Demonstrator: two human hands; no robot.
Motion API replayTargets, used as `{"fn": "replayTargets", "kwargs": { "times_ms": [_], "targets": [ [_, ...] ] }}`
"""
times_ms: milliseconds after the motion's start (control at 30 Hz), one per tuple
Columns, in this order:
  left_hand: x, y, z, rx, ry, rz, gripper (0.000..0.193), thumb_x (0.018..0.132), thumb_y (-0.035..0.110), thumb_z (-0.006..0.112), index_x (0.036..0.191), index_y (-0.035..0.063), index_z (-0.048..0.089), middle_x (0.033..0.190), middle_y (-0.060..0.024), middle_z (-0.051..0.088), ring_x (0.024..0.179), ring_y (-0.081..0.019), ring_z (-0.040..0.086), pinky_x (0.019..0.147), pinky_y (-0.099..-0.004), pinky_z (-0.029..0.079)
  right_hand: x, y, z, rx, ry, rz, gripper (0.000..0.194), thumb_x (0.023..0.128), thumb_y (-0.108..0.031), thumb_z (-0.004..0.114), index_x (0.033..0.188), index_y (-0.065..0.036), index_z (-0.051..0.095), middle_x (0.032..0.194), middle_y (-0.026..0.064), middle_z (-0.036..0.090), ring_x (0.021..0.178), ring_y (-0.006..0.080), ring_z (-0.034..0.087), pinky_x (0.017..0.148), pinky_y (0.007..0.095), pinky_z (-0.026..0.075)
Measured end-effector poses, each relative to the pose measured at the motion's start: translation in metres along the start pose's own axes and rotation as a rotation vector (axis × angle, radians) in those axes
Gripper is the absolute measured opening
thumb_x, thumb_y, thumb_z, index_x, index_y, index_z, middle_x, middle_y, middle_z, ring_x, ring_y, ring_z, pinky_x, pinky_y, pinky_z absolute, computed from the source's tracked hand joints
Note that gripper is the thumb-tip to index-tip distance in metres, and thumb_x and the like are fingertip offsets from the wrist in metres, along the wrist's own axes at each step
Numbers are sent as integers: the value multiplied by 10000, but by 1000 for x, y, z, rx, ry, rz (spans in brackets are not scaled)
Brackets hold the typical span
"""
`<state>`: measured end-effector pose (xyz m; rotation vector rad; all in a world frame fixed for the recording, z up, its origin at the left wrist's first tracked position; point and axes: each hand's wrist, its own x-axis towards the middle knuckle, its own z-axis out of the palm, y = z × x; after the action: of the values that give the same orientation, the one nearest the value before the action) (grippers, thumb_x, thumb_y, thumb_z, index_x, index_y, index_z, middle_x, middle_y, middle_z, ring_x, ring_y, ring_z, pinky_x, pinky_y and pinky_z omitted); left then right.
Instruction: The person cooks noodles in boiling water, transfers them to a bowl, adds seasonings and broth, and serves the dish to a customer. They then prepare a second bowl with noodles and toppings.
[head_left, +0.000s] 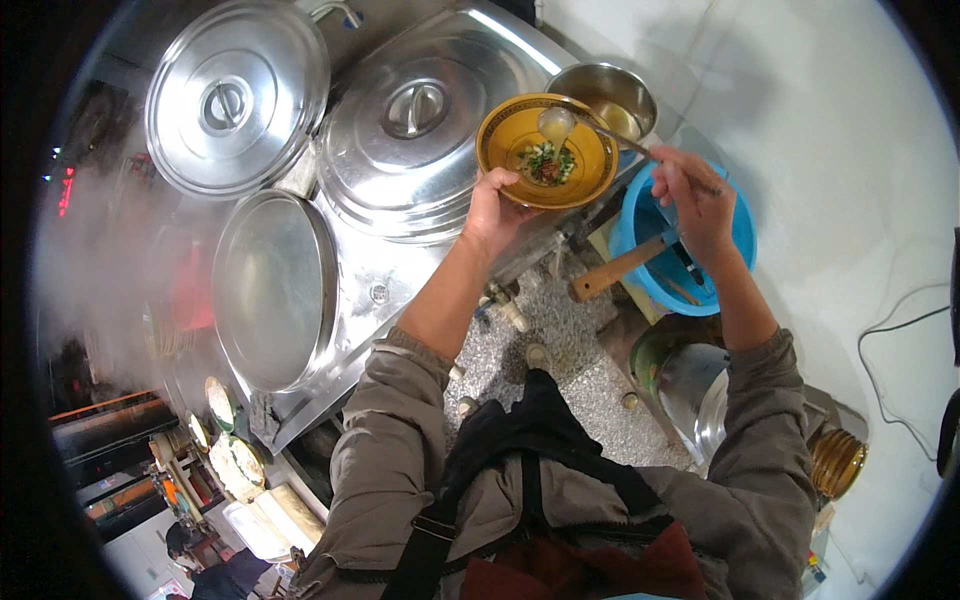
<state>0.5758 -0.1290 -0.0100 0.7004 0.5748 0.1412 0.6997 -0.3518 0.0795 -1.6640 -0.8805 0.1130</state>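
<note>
My left hand (496, 206) grips the near left rim of a yellow-brown bowl (589, 161) with a dark patterned band inside its edge. Chopped green onion and a reddish-brown seasoning (548, 165) lie at the bottom of the bowl. In my right hand (694, 195) is the handle of a metal ladle (556, 118). The ladle's cup is over the bowl, and cloudy yellowish liquid runs from it onto the onion. Behind the bowl stands a steel pot (643, 86) with pale liquid inside, partly hidden by the bowl.
Below my right hand, a blue basin (742, 232) holds utensils, one with a wooden handle (619, 274) jutting out. Steel lids (191, 142) (360, 161) and an uncovered steaming vat (274, 300) occupy the steel stove top (390, 277). Stacked bowls (838, 465) stand at right. A person (225, 574) is far lower left.
</note>
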Motion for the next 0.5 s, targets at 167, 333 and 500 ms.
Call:
{"fn": "replayTargets", "kwargs": {
  "times_ms": [167, 333, 500],
  "targets": [
    [10, -5, -4, -40, -23, 8, 645, 732, 220, 510, 1345, 75, 374, 1312, -129, 481, 1182, -309, 484, 1010, -500, 381, 7, 21, -8, 227, 178, 206, 247, 958, -165, 510, 1044, 35, 625, 757, 61, 613, 639, 104, 569, 563, 245, 474],
    [8, -11, -18, -75, 11, 26, 666, 720, 213, 538, 1349, 73, 370, 1322, -132, 473, 1194, -313, 477, 1004, -496, 387, 49, 78, -19, 453, 428, 342, 273, 945, -219, 532, 992, 28, 640, 742, 98, 632, 628, 138, 593, 556, 280, 496],
    [-30, -5, -35, -49, -20, 29, 695, 719, 224, 577, 1365, 82, 362, 1352, -123, 455, 1223, -317, 461, 1025, -488, 375, 64, 135, 17, 102, 384, 510, 334, 920, -315, 507, 957, -31, 679, 737, 80, 676, 638, 144, 647, 619, 274, 521]
  ]
}}
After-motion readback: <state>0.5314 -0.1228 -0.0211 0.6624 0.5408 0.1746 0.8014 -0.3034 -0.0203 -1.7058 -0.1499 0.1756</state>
